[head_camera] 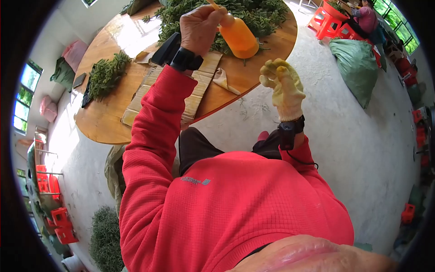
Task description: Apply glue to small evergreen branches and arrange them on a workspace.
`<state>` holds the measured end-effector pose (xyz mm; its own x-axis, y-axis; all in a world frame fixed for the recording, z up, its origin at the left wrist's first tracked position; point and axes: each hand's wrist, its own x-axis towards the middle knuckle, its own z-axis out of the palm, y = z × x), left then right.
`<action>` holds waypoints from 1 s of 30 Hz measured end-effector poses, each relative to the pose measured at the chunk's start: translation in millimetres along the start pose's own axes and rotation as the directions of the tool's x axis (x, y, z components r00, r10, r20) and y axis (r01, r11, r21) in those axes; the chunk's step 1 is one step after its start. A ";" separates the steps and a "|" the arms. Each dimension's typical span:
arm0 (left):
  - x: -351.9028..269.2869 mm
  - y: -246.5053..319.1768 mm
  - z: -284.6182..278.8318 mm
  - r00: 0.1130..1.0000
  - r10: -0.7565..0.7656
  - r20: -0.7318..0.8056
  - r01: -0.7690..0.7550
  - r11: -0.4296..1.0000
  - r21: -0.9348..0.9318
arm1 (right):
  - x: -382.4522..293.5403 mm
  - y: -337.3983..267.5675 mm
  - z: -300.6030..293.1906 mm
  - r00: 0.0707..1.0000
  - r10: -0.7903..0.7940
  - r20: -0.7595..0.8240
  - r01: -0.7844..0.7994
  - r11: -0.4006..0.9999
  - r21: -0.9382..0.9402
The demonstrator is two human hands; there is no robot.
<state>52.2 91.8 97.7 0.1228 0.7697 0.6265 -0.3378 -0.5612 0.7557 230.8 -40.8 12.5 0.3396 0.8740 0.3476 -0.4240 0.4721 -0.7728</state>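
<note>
My bare left hand is raised over the table, with fingertips pinched on the narrow yellow nozzle of an orange plastic squeeze bottle. The bottle's body hangs to the right of my fingers, in front of green artificial fir branches. My right hand wears a pale yellow knit glove and hovers past the table's right edge, above the floor. Its fingers curl towards the thumb; whether something thin is between them cannot be made out. Under my left forearm lies a flattened cardboard sheet with yellowish stains.
The wooden table has a curved edge. A smaller fir bundle and a phone-like dark object lie at left. A green sack, red plastic stools and a seated person are at right. More greenery stands on the floor.
</note>
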 end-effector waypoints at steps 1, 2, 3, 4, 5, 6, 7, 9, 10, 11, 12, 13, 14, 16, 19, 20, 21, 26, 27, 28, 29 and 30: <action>-1.0 5.8 1.9 1.000 -0.002 0.009 0.002 1.000 0.000 | -4.9 1.8 5.0 0.993 0.105 0.053 -0.104 0.994 -0.024; -1.9 11.5 3.5 1.000 -0.012 0.014 0.012 0.998 -0.055 | -8.2 4.6 8.9 0.994 0.099 0.045 -0.098 0.995 -0.020; -3.0 16.6 5.4 1.000 -0.022 0.020 0.024 0.994 -0.109 | -10.9 8.6 12.0 0.978 0.175 0.112 -0.177 0.984 0.011; -4.7 21.6 8.2 0.999 -0.033 0.027 0.037 0.986 -0.162 | -13.5 12.5 14.8 0.952 0.246 0.180 -0.256 0.966 0.037; -8.0 26.0 13.4 0.999 -0.035 0.038 0.041 0.986 -0.162 | -16.1 14.7 17.4 0.917 0.312 0.249 -0.335 0.940 0.057; -12.7 30.7 20.7 0.998 -0.057 0.041 0.064 0.980 -0.189 | -18.8 14.1 21.1 0.921 0.306 0.241 -0.329 0.942 0.064; -18.1 34.7 28.0 0.996 -0.079 0.042 0.086 0.973 -0.213 | -20.8 10.5 28.6 0.928 0.264 0.262 -0.307 0.942 0.139; -29.8 38.3 42.8 0.993 -0.104 0.057 0.114 0.965 -0.234 | -23.5 0.8 37.9 0.941 0.172 0.291 -0.259 0.922 0.290; -36.4 39.4 50.3 0.987 -0.135 0.091 0.156 0.944 -0.289 | -22.3 -3.4 36.3 0.945 0.164 0.282 -0.249 0.922 0.298; -43.0 39.6 58.0 0.978 -0.166 0.126 0.200 0.918 -0.342 | -18.4 -8.2 31.5 0.953 0.116 0.279 -0.213 0.912 0.351; -49.7 39.5 64.4 0.969 -0.194 0.152 0.239 0.890 -0.389 | -14.3 -13.2 26.2 0.957 0.072 0.282 -0.187 0.896 0.403; -55.8 37.9 70.9 0.969 -0.194 0.155 0.240 0.891 -0.384 | -12.8 -18.7 21.7 0.959 0.029 0.283 -0.160 0.877 0.453; -62.1 34.8 77.6 0.970 -0.193 0.149 0.236 0.895 -0.379 | -13.7 -24.8 17.7 0.959 0.027 0.282 -0.159 0.875 0.457; -74.3 27.3 92.4 0.972 -0.191 0.140 0.230 0.898 -0.374 | -15.8 -39.6 8.3 0.976 -0.014 0.218 -0.100 0.859 0.502; -91.0 22.9 114.7 0.974 -0.138 0.177 0.204 0.874 -0.442 | -16.1 -57.0 -9.6 0.986 -0.049 0.162 -0.054 0.817 0.574; -94.9 19.8 121.2 0.975 -0.111 0.191 0.190 0.860 -0.473 | -15.1 -60.8 -16.0 0.988 -0.059 0.144 -0.044 0.780 0.625; -98.3 15.4 128.2 0.975 -0.112 0.194 0.192 0.861 -0.471 | -14.9 -64.1 -21.7 0.990 -0.068 0.125 -0.034 0.739 0.672; -105.4 -4.3 139.0 0.953 -0.106 0.284 0.218 0.889 -0.401 | -17.5 -80.5 -44.3 0.991 0.028 -0.132 0.059 0.788 0.613; -102.9 -8.0 133.8 0.914 -0.187 0.361 0.289 0.923 -0.253 | -16.6 -85.5 -50.4 0.981 0.030 -0.193 0.093 0.799 0.594; -99.9 -12.5 127.9 0.864 -0.275 0.421 0.344 0.934 -0.096 | -15.5 -90.3 -56.8 0.967 0.031 -0.253 0.124 0.810 0.573; -94.8 -19.7 119.3 0.863 -0.277 0.423 0.346 0.934 -0.093 | -14.5 -94.0 -63.1 0.950 0.031 -0.311 0.153 0.821 0.550; -86.9 -28.7 108.2 0.885 -0.252 0.391 0.294 0.954 -0.052 | -14.5 -96.3 -69.9 0.949 0.031 -0.315 0.156 0.820 0.551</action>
<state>152.1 8.1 42.2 0.5588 0.7035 0.4391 -0.3344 -0.2933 0.8956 325.4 -107.0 44.8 0.5733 0.8075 0.1385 -0.7572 0.5868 -0.2868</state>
